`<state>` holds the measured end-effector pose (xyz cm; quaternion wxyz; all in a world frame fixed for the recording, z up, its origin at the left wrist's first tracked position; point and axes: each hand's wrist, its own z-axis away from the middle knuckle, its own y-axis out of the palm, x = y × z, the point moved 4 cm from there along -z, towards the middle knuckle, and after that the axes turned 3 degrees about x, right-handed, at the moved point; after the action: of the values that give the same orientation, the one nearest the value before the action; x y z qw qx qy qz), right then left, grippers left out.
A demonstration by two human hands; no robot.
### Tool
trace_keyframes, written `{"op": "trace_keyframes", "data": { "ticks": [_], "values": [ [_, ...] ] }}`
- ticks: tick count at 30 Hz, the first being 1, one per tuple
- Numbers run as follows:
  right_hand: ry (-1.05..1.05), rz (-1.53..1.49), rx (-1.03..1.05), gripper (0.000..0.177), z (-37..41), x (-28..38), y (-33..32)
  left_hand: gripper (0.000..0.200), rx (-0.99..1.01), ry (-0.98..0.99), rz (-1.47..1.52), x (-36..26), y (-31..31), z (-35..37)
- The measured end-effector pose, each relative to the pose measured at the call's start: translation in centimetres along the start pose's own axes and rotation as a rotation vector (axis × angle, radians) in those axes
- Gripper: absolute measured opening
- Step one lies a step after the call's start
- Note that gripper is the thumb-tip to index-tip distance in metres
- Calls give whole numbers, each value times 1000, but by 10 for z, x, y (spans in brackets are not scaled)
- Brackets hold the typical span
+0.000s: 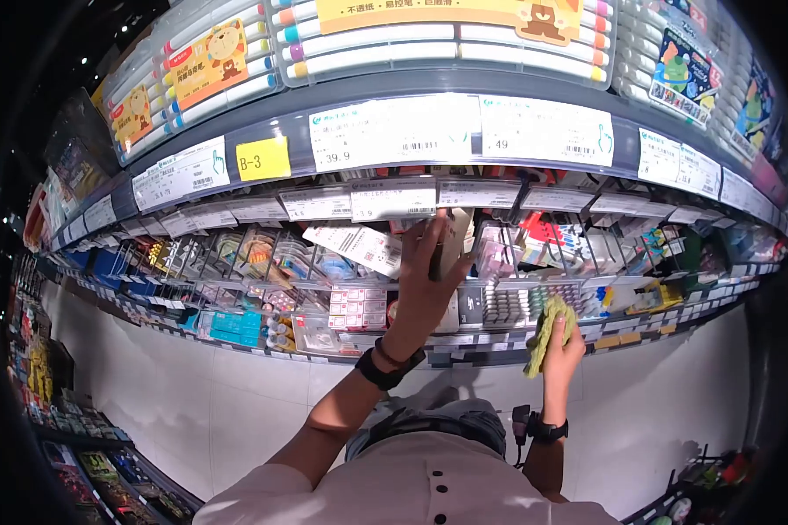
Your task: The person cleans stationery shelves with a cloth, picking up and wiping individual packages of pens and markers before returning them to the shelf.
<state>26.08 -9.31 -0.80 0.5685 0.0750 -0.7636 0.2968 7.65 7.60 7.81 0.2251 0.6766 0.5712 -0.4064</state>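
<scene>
My left hand [425, 262] reaches into the middle shelf, below the price strip. Its thumb stands apart from the fingers, and a pale flat pack [454, 242] shows in the gap, at or against the hand; the fingertips are partly hidden. To its left, a tilted white card with red print [359, 248] leans over the goods. Lower and to the right, my right hand [562, 346] is closed around a crumpled yellow-green cloth [548, 331], held in front of the lower shelf edge.
Boxed marker sets [446, 52] fill the top shelf, above large price labels [394, 136] and a yellow B-3 tag [263, 158]. Wire dividers split the middle shelf. Red-and-white boxes [357, 309] sit below. Pale floor tiles [263, 385] lie underfoot, with another display [105, 472] at lower left.
</scene>
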Motion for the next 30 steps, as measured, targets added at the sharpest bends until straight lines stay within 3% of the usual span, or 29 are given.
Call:
{"op": "trace_keyframes", "data": {
  "ticks": [2,3,7,10,11,14,20,21,24,28,29,30],
  "values": [
    [-44,61,56,32,3,-18,-7,47,-90,-34,-190,15,17,-13],
    [-66,92,83,32,3,-24,-11,42,-141,126,-348,18,23,-21],
    [-28,52,113,31,-1,-33,-24,38,-265,124,-576,15,41,-34],
    [-55,99,124,30,-9,-40,-30,38,-330,152,-544,41,52,-34],
    [-41,114,139,30,-11,-41,-32,35,-467,194,-683,43,58,-27],
    [-47,125,146,30,-18,-45,-36,33,-337,210,-902,21,61,-38],
    [-69,120,145,32,-22,-48,-38,18,-219,197,-630,50,59,-51],
    [-62,135,160,31,-21,-47,-39,9,-292,248,-478,36,57,-54],
    [-81,150,177,30,-23,-53,-38,6,-353,217,-291,43,57,-61],
    [-27,125,195,34,-24,-63,-39,15,-221,62,-654,43,40,-48],
    [-34,108,191,34,-25,-62,-39,27,-287,-12,-593,53,29,-42],
    [-39,89,185,34,-26,-60,-40,31,-343,53,-539,34,12,-36]
  ]
}}
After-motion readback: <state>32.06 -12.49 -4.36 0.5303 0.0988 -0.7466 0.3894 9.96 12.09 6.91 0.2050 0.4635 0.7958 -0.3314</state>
